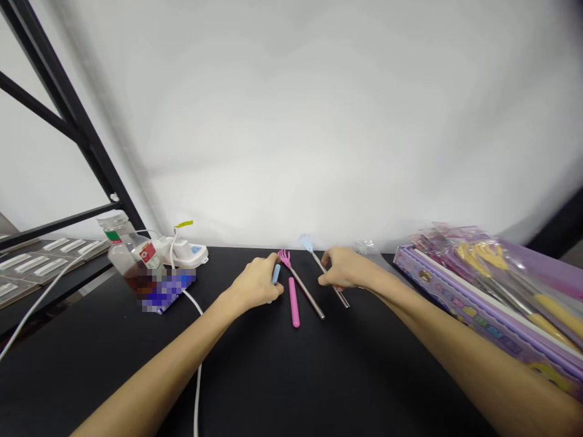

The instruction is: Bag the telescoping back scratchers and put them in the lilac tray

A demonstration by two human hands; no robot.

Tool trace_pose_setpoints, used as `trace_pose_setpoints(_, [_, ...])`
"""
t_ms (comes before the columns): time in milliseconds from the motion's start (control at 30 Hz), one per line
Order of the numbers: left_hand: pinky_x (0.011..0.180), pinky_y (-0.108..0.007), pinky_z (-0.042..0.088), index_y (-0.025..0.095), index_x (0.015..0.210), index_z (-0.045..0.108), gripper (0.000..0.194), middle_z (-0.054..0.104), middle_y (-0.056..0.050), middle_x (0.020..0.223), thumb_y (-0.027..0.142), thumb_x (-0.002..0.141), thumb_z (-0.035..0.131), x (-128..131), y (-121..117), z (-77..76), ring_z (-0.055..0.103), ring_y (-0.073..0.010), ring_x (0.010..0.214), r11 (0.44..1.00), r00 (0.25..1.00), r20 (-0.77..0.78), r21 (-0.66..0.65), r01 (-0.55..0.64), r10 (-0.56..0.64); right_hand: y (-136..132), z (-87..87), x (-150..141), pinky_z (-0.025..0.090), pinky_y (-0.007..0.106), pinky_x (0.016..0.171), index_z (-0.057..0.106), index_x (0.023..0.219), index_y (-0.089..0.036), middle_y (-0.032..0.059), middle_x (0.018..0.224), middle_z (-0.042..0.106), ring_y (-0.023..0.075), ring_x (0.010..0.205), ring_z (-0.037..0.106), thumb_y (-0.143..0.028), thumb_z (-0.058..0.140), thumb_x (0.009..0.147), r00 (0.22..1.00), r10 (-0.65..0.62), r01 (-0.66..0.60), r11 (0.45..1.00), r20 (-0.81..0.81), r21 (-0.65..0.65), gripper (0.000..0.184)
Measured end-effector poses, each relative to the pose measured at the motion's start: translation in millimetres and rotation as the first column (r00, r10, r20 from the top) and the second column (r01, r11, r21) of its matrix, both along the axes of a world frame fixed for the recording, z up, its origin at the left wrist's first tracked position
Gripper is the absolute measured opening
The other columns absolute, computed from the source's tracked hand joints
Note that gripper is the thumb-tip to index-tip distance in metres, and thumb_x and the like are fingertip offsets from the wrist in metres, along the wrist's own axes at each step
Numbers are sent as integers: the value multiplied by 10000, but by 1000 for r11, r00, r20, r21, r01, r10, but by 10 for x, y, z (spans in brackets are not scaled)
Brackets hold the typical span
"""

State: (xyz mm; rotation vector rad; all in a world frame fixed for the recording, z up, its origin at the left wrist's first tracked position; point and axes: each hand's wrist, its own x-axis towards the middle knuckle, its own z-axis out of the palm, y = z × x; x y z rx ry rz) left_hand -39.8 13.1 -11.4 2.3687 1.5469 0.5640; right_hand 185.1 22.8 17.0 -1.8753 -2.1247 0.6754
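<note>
Black tabletop [364, 376] fills the near part of the view, with two bare forearms reaching in from the near edge. The left hand [255, 282] sits left of centre, fingers curled around a short light-blue handle [276, 274]. The handle shows only at the fingertips and below the palm, runs roughly near to far, and appears held. The right hand [344, 268] sits just right of centre, its fingers over a metal rod [344, 298] with a pale blue claw head [306, 243] at the far end. This rod runs diagonally from far left to near right and passes beneath the hand; whether the hand grips it or only rests on it cannot be told.

Between the hands lie a pink stick [294, 301], pointing nearly near to far just right of the left hand, and a second metal rod [310, 297] with a pink claw head [285, 258]. That rod runs alongside the first, its head just past the left fingertips, its near end just left of the right hand. Farther left stands a clear plastic bottle [130, 261]; to the right lies a purple box [473, 331].
</note>
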Motion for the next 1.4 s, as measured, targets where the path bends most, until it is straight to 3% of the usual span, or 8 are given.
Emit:
trace_pose_setpoints(100, [602,-283,454,159,1300,502,611,632,-2,726,227,704,617,25,5,35,632,-197,632,1000,996,86,-13,-3,4,-43,107,150,438,290,458,570,642,-221,-1,422,591,186,443,595,-194,640,661,998,-52,53,996,-21,74,77])
trace_pose_setpoints(200, [626,-255,484,141,1359,454,626,648,-6,830,209,750,585,110,-28,69,604,-125,555,999,975,222,39,19,-28,-147,156,268,495,290,486,565,741,-208,8,511,641,194,493,645,-169,624,700,959,-52,82,992,-277,100,82])
trace_pose_setpoints(367, [661,-247,496,222,1412,432,505,674,-20,954,221,909,478,311,-148,89,602,-111,606,961,961,204,243,133,-185,-412,94,426,598,317,720,558,815,-196,21,724,682,194,710,729,-173,670,781,592,-23,97,994,-806,43,119])
trace_pose_setpoints(533, [838,-332,511,253,1380,503,384,700,-43,993,293,1013,400,462,-246,48,649,-200,869,903,975,0,376,206,-223,-549,36,585,592,354,797,659,700,-152,78,812,690,230,778,724,-417,637,875,261,53,106,991,-964,83,318])
trace_pose_setpoints(667, [888,-337,503,213,1418,476,409,681,-55,955,289,1040,340,490,-278,19,632,-188,871,890,959,18,377,257,-284,-558,27,624,586,334,744,694,684,-150,85,807,693,226,743,714,-462,588,908,118,62,86,994,-991,72,399])
trace_pose_setpoints(767, [815,-298,515,216,1428,470,416,663,-49,928,282,1044,322,481,-293,23,617,-156,765,902,950,75,343,261,-303,-550,1,628,582,326,750,707,696,-154,80,810,700,225,751,716,-458,599,907,95,66,73,995,-993,73,385])
trace_pose_setpoints(1167, [664,-233,451,198,1135,712,316,682,-18,827,382,987,503,455,-270,90,596,-123,701,913,886,265,261,314,-381,-525,-23,622,571,312,700,728,676,-129,108,769,722,216,689,714,-515,645,863,192,92,27,995,-977,98,436])
trace_pose_setpoints(1400, [742,-260,479,236,1248,685,361,721,-35,880,405,977,517,493,-270,106,636,-153,752,918,907,211,248,310,-363,-527,-58,594,569,330,724,740,696,-127,105,775,718,218,691,712,-523,658,851,214,85,31,995,-973,94,433])
